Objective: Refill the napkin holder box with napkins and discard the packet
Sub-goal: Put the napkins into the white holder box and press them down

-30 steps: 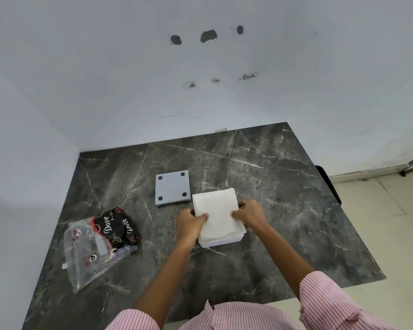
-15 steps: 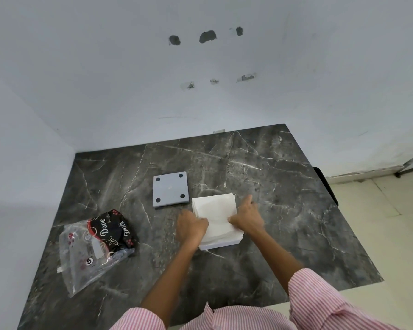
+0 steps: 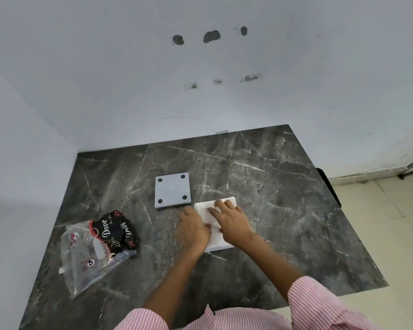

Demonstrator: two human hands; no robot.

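Napkins pressed flat at the table's centre

On the dark marble table (image 3: 284, 210), the empty packet (image 3: 98, 246) lies at eight o'clock and the grey holder panel (image 3: 173, 190) at twelve, just beside the white napkin stack (image 3: 216, 240), whose long axis runs eleven-to-five. The stack looks light, soft and slippery; take its side edges. The left hand (image 3: 193, 231) and right hand (image 3: 231, 221) rest open-palmed on it, gripping nothing.

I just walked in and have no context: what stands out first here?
Both hands, left and right, press flat on a white napkin stack mid-table. A grey square lid lies just behind; an emptied Dove packet sits far left on the dark marble table.
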